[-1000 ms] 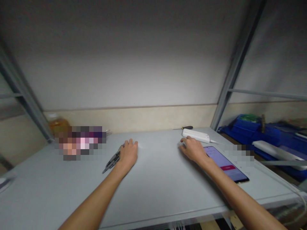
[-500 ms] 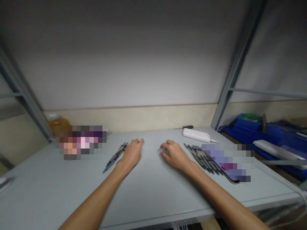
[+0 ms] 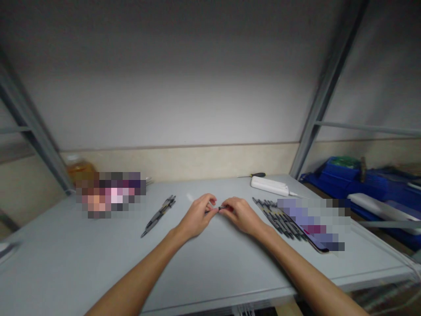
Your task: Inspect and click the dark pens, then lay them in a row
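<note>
My left hand (image 3: 196, 216) and my right hand (image 3: 242, 215) meet fingertip to fingertip over the middle of the table. Between them is a thin dark pen (image 3: 221, 208), mostly hidden by the fingers; each hand pinches it with thumb and fingers. Left of my left hand lies a small bunch of grey pens (image 3: 159, 216) with yellowish bands. On the other side, just past my right wrist, a row of similar pens (image 3: 279, 219) lies side by side at a slant.
A blurred-out purple packet (image 3: 304, 221) borders the pen row. Behind it are a white power strip (image 3: 269, 186) and a screwdriver (image 3: 257, 175). A bottle of amber liquid (image 3: 80, 169) and pixelated items stand back left on the grey table (image 3: 82, 259). Metal posts (image 3: 324, 94) rise at both sides.
My left hand has moved right, away from the bunch of pens, and turned to meet my right hand. A dark pen now shows between my fingers.
</note>
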`<state>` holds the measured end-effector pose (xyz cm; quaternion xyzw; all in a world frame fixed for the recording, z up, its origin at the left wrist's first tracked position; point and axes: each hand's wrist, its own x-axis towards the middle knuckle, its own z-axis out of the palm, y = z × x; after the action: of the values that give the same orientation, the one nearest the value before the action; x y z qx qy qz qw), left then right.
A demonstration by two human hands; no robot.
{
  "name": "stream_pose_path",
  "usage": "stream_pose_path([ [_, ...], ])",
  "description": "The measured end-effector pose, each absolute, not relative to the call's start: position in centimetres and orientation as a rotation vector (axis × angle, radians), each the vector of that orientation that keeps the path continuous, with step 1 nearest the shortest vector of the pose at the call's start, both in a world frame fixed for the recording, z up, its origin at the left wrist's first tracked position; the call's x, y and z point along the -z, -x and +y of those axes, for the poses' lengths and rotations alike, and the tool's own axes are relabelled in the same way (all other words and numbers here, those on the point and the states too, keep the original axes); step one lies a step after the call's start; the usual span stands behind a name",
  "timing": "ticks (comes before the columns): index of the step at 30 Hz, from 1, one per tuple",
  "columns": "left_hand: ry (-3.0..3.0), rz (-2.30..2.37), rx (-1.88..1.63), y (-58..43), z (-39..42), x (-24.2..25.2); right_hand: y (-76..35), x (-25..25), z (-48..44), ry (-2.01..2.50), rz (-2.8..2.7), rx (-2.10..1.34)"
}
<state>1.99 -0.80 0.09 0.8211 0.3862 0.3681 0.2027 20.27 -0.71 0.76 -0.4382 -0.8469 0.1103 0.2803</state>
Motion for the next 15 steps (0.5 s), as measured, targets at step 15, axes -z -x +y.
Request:
stream_pose_path([
  [15, -2.689, 1.267, -0.866, -0.8, -0.1, -0.4, -20.6, -1.6, -1.8, 1.328, -2.246, -0.135],
])
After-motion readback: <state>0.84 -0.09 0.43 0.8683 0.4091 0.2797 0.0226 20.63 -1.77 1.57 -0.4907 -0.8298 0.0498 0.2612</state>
